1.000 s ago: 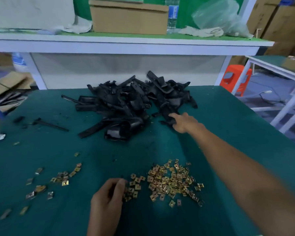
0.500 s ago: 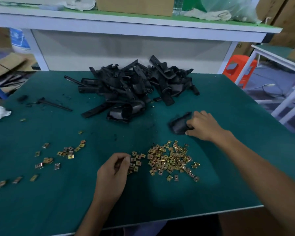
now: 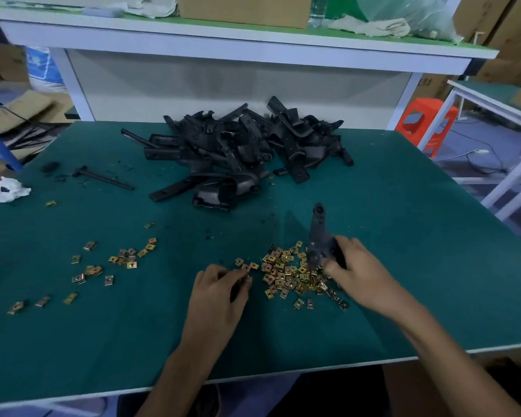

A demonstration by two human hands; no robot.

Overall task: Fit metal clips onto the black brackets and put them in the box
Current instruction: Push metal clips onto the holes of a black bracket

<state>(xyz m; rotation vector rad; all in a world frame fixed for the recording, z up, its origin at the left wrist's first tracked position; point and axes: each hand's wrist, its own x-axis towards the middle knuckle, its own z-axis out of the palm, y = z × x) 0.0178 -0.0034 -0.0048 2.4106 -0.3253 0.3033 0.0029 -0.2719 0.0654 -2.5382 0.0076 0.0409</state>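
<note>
Near front edge of green counter [image 3: 418, 311], right hand [image 3: 358, 273] grips long black plastic bracket [image 3: 318, 233], left hand [image 3: 220, 293] pinches small gold metal clip [image 3: 248, 277]; best square clip to bracket end before pushing.

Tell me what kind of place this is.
Probably a small factory assembly bench: a heap of black brackets, loose metal clips on a green work table, and a cardboard box behind.

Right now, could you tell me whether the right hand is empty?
No, the right hand grips a black bracket just above the main heap of metal clips.
</note>
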